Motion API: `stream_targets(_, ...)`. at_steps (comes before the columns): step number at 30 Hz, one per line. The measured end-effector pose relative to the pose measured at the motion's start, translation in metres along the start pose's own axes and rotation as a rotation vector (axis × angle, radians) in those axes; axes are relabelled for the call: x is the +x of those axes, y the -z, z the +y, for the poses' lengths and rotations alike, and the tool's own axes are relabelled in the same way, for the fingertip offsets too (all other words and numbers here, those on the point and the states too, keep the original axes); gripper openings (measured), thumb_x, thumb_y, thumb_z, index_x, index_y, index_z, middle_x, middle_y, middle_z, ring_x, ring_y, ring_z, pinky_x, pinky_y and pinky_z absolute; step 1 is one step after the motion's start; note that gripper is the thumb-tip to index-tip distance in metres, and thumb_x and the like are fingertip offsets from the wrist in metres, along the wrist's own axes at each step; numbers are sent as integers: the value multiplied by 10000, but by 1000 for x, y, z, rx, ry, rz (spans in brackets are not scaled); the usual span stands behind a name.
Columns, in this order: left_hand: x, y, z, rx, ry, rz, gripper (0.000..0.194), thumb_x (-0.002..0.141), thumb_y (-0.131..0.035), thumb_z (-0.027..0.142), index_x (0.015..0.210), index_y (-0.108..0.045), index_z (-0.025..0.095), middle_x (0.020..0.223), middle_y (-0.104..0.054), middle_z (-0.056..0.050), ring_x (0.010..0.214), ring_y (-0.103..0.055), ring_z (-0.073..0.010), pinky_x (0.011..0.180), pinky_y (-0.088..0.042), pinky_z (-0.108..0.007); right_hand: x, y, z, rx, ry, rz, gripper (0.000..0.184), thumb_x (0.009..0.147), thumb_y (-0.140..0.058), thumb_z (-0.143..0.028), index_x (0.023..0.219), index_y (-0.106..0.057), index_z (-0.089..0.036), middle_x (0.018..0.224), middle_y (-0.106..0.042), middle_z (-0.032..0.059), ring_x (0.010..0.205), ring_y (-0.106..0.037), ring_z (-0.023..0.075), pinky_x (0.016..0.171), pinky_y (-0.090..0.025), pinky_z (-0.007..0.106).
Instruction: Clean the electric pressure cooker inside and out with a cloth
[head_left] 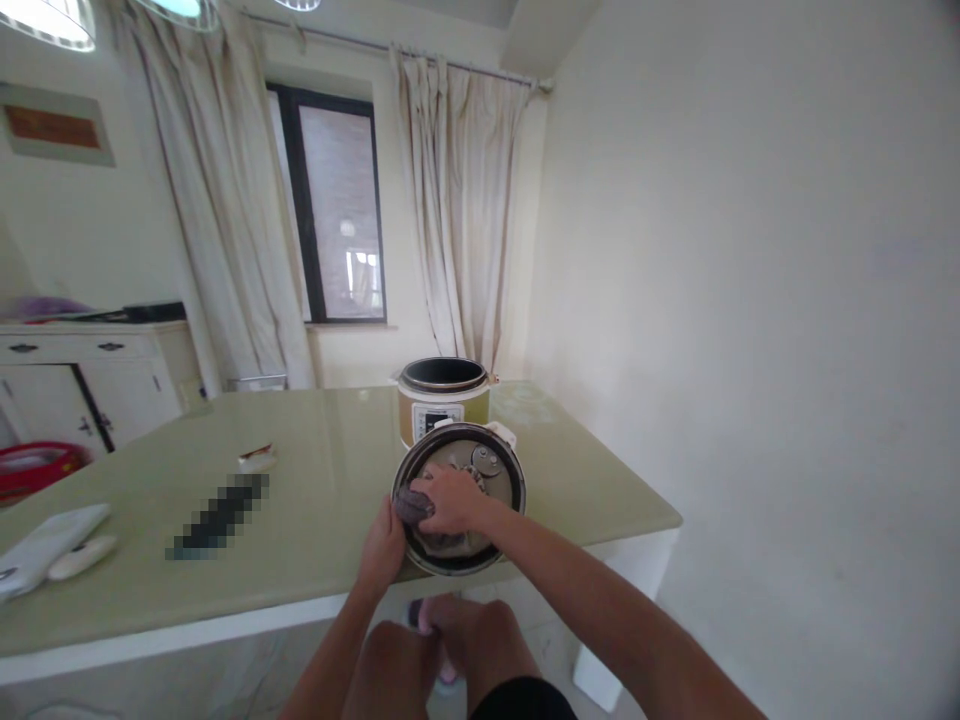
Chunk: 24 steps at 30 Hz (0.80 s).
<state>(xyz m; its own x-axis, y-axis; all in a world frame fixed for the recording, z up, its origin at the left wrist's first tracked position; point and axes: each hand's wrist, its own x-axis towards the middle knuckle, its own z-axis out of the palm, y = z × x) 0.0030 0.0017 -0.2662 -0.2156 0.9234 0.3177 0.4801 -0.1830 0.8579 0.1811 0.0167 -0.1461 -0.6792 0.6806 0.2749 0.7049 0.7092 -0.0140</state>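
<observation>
A round pressure cooker lid (486, 460) is tilted up at the table's front edge, its metal inner side facing me. My left hand (384, 545) grips the lid's left rim. A bunched grey cloth (412, 505) is in my right hand (450, 497), pressed against the inside of the lid near its left edge. The fingers of my right hand are closed over the cloth, and they cover part of the lid's middle. Just behind the lid stands the electric pressure cooker (480, 408), uncovered, with a dark inside and a control panel partly hidden by the lid.
On the greenish table (322, 450) lie a small packet (257, 458), a blurred dark object (221, 517), and a white box-like item (52, 548) beside a white rounded object (82, 557). A red basket (37, 470) stands at left. The wall (750, 300) rises on the right.
</observation>
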Motion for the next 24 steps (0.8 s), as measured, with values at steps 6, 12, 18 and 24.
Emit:
stream_targets(6, -1, -2, 10, -32, 3, 21, 546, 1025, -275, 586, 1135, -639, 195, 1170, -751, -157, 1201, -695, -317, 1101, -515, -515, -27, 16, 29, 49, 70, -149, 542, 544, -940, -380, 1060, -796, -301, 1067, -734, 54, 933, -689, 297, 854, -544, 414)
stream_targets(12, 0, -3, 10, 4, 5, 45, 552, 1027, -301, 573, 1195, -653, 183, 1240, -739, -173, 1250, -678, -323, 1106, -506, -520, 0, 36, 40, -245, -113, 103, 312, 727, -826, -143, 1026, -759, -204, 1212, -687, 178, 1123, -613, 366, 890, -528, 485)
stream_targets(18, -1, -1, 5, 69, 23, 22, 506, 1034, -289, 473, 1236, -634, 163, 1287, -726, -192, 1287, -660, -314, 1109, -505, -484, 31, 24, 5, -246, -156, 74, 475, 825, -775, -395, 1229, -677, -165, 1277, -635, 207, 1128, -624, 368, 850, -569, 477)
stream_targets(24, -4, 0, 7, 81, 32, -3, 470, 1041, -255, 459, 1135, -618, 177, 1116, -756, -183, 1128, -717, -324, 1039, -526, -493, 6, 20, -8, -98, 86, -252, 569, 780, -776, -569, 1242, -704, -246, 1229, -691, 125, 1063, -705, 323, 843, -582, 418)
